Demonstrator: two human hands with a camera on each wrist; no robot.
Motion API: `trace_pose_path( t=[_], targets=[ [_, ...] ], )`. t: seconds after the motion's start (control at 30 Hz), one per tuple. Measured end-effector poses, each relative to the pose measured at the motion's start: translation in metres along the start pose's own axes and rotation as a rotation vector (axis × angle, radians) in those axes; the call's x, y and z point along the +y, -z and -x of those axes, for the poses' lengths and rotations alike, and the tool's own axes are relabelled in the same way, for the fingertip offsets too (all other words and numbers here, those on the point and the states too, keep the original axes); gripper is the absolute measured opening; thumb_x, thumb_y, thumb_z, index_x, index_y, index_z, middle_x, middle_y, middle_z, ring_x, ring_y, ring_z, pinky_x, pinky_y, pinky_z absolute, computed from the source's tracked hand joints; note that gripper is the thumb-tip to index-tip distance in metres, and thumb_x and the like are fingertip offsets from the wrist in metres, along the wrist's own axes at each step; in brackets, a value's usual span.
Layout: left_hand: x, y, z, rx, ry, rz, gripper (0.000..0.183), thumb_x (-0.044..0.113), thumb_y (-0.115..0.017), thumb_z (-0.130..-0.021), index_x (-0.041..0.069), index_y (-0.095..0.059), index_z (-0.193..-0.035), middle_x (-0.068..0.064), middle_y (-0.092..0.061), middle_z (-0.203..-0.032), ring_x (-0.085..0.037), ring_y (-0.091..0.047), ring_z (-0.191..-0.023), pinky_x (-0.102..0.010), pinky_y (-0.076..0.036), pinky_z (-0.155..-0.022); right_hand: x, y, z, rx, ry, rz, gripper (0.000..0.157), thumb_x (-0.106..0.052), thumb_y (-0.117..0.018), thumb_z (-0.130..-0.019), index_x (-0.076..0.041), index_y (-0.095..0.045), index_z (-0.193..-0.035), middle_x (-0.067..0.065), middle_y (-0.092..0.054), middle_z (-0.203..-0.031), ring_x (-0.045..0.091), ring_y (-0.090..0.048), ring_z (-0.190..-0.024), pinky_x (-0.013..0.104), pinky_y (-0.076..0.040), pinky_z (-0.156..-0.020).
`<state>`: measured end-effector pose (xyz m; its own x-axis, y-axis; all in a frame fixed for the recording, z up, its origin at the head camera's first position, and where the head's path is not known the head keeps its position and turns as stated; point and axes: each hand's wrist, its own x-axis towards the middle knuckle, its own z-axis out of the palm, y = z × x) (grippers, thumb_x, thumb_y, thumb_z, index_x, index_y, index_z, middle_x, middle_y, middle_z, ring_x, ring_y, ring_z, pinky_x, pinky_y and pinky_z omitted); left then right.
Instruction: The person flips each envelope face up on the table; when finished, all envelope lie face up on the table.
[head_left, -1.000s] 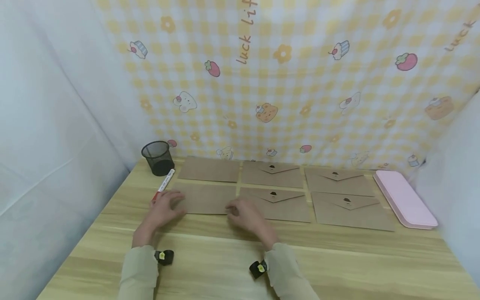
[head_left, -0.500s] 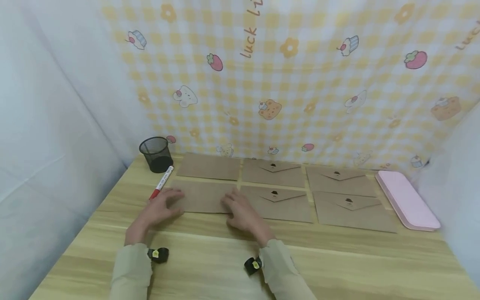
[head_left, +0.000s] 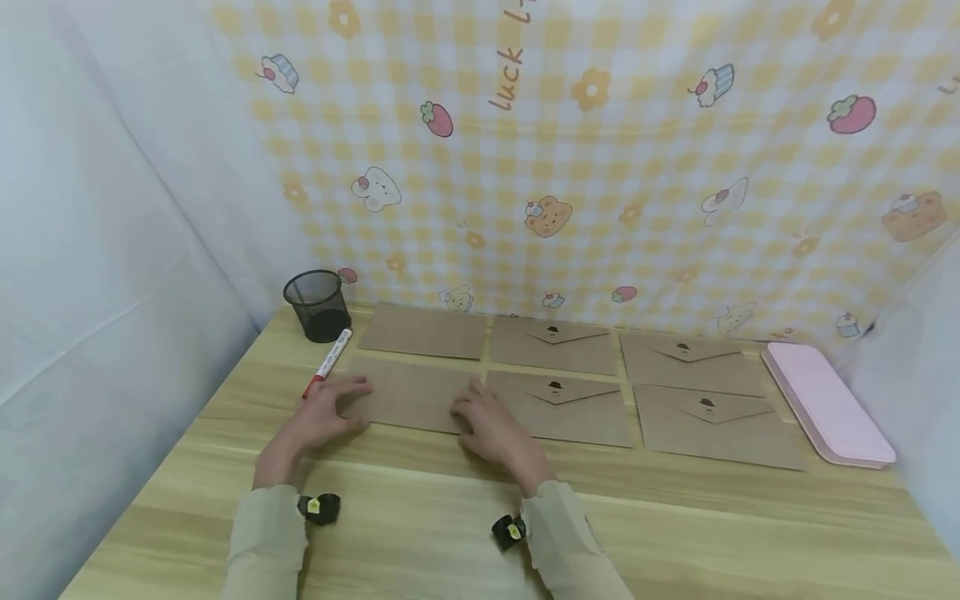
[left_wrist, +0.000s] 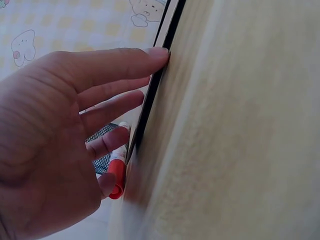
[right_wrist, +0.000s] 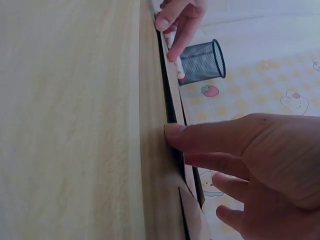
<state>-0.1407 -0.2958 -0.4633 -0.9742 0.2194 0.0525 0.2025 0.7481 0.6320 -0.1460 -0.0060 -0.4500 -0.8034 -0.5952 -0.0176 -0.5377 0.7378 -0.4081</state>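
My left hand (head_left: 318,421) and right hand (head_left: 491,423) sit at opposite ends of the plain envelope (head_left: 412,396), fingers loosely spread and extended, with nothing gripped. The envelope lies flat on the table (head_left: 420,533), front row, leftmost. With my thumbs at its near edge and a hand at each end, I judge I can square it without creasing it.

It lines up below the other plain envelope (head_left: 426,332) and beside the flap envelopes (head_left: 558,408), probably so all six show in two rows. The two plain ones show no flap, so they may lie face down. The marker (head_left: 327,364) slants by my left hand; I can't tell whether they touch. The cup (head_left: 318,304) and pink case (head_left: 827,404) stand outside the rows, perhaps to leave them room.
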Motion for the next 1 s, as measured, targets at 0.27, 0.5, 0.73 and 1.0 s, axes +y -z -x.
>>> trace_pose_path(
  t=[0.27,0.5,0.73,1.0],
  targets=[
    [-0.0013,-0.0018,0.0016,-0.005,0.025,0.017,0.048,0.013,-0.076,-0.075,0.005,-0.061,-0.12,-0.018,-0.044,-0.137,-0.046,-0.024,-0.123,-0.068,-0.014,-0.092,0.0048,0.0005,0.0008,0.027,0.04,-0.048,0.033,-0.007,-0.069,-0.082,-0.002,-0.063,-0.114,0.011,-0.054,-0.128,0.033,-0.026,-0.134,0.045,-0.021,-0.107],
    [-0.0004,0.003,-0.0028,0.017,-0.004,-0.013,0.042,0.021,-0.077,-0.075,0.007,-0.066,-0.114,-0.014,-0.05,-0.133,-0.044,-0.03,-0.124,-0.061,-0.02,-0.096,0.0004,0.0052,-0.0014,0.062,0.061,-0.112,0.022,-0.001,-0.058,-0.088,-0.002,-0.064,-0.11,0.01,-0.063,-0.111,0.025,-0.058,-0.105,0.035,-0.045,-0.091],
    [-0.0014,0.0065,-0.0019,0.03,-0.003,0.013,0.031,0.029,-0.073,-0.08,0.011,-0.071,-0.105,-0.011,-0.058,-0.125,-0.038,-0.042,-0.118,-0.058,-0.026,-0.096,-0.0014,0.0065,-0.0028,0.09,0.016,-0.139,0.021,-0.004,-0.05,-0.094,-0.001,-0.059,-0.112,0.011,-0.064,-0.107,0.025,-0.06,-0.101,0.036,-0.047,-0.087],
    [-0.0034,0.0062,-0.0011,0.137,-0.033,0.009,0.016,0.03,-0.072,-0.081,0.017,-0.073,-0.09,0.001,-0.069,-0.092,-0.028,-0.056,-0.096,-0.05,-0.036,-0.084,0.0013,0.0038,-0.002,0.123,-0.001,-0.238,0.025,-0.011,-0.043,-0.099,-0.001,-0.046,-0.122,0.015,-0.06,-0.115,0.028,-0.057,-0.106,0.038,-0.046,-0.089]
  ],
)
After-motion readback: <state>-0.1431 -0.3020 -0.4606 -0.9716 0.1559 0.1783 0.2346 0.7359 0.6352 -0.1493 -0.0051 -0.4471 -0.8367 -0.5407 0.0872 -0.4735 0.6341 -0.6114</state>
